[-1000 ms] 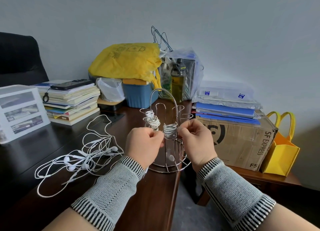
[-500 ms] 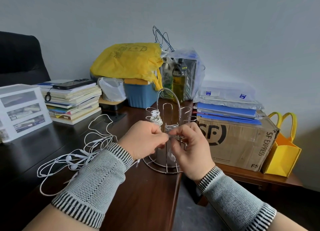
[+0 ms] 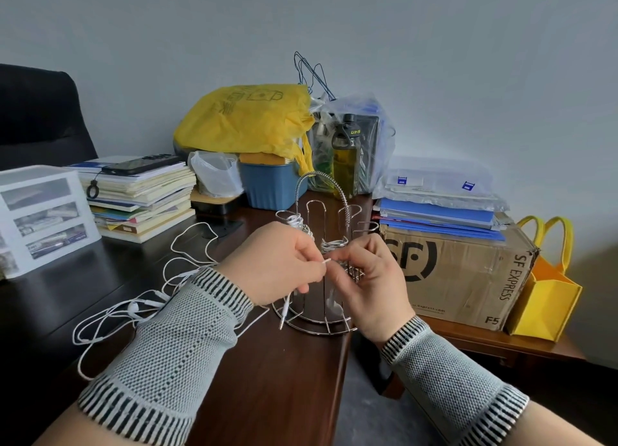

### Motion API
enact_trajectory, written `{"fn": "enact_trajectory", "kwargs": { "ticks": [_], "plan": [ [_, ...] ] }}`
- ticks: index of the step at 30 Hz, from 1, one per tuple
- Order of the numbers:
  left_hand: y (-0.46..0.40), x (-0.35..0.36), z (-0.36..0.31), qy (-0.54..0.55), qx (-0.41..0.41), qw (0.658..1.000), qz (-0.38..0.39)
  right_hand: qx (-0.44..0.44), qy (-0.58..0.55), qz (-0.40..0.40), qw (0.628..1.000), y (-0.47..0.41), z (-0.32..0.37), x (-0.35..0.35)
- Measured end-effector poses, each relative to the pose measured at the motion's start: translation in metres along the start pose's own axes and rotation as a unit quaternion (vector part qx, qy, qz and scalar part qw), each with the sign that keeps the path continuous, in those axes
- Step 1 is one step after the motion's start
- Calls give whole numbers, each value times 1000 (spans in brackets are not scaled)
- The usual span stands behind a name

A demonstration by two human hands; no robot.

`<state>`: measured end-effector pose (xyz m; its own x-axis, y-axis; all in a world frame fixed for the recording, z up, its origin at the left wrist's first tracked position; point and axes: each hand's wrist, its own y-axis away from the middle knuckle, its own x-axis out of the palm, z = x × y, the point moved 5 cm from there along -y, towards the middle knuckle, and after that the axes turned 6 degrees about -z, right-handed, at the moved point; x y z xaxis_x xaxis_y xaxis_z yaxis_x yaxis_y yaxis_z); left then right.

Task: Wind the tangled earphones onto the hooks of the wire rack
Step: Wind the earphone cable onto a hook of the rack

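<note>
The chrome wire rack point(image 3: 317, 325) stands at the right edge of the dark wooden desk point(image 3: 284, 395). White earphone cord is wound on two of its hooks: one coil point(image 3: 298, 223) at the back left, another point(image 3: 331, 245) on the near hook between my hands. My left hand point(image 3: 277, 265) pinches a white cord in front of the rack; its plug end point(image 3: 284, 315) dangles below my fingers. My right hand point(image 3: 368, 278) pinches the same cord by the near hook. A tangle of white earphones point(image 3: 140, 305) lies on the desk to the left, partly behind my left sleeve.
A stack of books with a phone point(image 3: 140, 191) and a white drawer unit point(image 3: 43, 218) stand at the left. A blue tub point(image 3: 271, 184), yellow bag point(image 3: 247, 121) and bottle point(image 3: 344, 158) crowd the back. A cardboard box point(image 3: 458, 271) sits right of the rack on a lower table.
Both hands have drawn closer together in front of the near hook. My left hand has pulled a cord end free, and its plug now hangs below my fingers.
</note>
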<state>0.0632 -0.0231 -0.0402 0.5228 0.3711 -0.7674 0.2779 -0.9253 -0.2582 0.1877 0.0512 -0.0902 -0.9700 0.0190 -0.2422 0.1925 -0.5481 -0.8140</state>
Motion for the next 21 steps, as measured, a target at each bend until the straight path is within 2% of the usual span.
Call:
{"fn": "enact_trajectory", "kwargs": {
  "ticks": [6, 11, 13, 21],
  "plan": [
    [-1, -18, 2, 56, 3, 997, -57, 110, -42, -37, 992, 2, -5, -1],
    [1, -27, -6, 71, 55, 979, -184, 181, -102, -54, 977, 1, -10, 0],
    [4, -23, -14, 80, 71, 973, -205, 205, -118, -63, 970, 1, -13, 1],
    [-2, -17, -35, -11, 102, 958, -267, 243, -136, -66, 958, 1, -17, 3]
  ]
}}
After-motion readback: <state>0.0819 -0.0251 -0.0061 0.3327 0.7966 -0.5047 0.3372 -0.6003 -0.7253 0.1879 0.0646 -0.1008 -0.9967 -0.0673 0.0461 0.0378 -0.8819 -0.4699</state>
